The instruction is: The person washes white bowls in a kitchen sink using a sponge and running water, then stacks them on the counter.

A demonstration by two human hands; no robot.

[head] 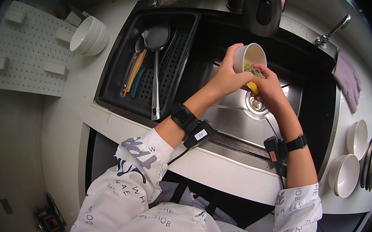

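Note:
Over the sink (224, 115) I hold a white bowl (255, 53), tilted so its mouth faces to the right and toward me. My left hand (228, 74) grips the bowl from its left side, thumb near the lower rim. In my right hand (271, 88) is a yellow and green scrubbing sponge (255, 71), pressed at the bowl's inside and lower rim. My right fingers partly cover the sponge. Beneath the hands is the round metal drain (256, 105), with a small bit of something pale in it.
A black draining tray (173, 76) at the left holds a wok spatula (156, 74), chopsticks (135, 70) and other utensils. Stacked bowls (90, 38) stand left; more bowls (346, 175) and lids (369, 162) sit right. A cloth (347, 77) lies by the small faucet (329, 34). A dark fixture (262, 13) overhangs the sink.

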